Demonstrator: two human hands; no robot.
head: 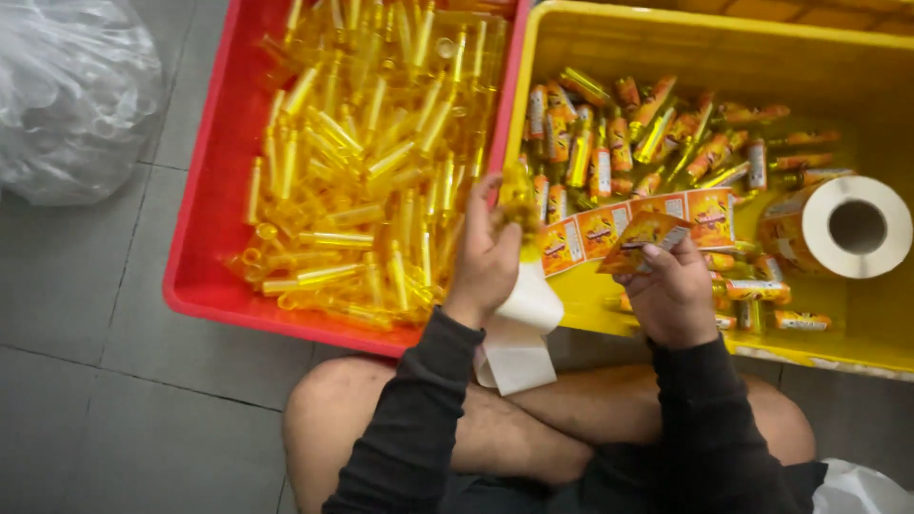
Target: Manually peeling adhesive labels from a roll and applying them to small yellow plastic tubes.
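- The left hand (487,255) is raised over the seam between the two bins, its fingers closed on a small yellow vial (519,198) at the fingertips.
- The right hand (671,290) pinches a loose orange label (644,235) between thumb and fingers, just right of the vial and not clearly touching it.
- A strip (628,224) of orange labels runs from between the hands rightward to a roll (838,227) lying in the yellow bin (666,48).
- White backing paper (519,333) hangs below the left hand, down to the person's crossed legs.
- Behind the strip, labelled vials (609,143) lie scattered across the yellow bin's floor, with a few more near the right hand.
- The red bin (214,190), left of the yellow one and touching it, is heaped with bare yellow vials (362,162).
- A clear plastic bag (71,90) sits on the grey tiled floor at far left.
- Both arms wear dark sleeves.
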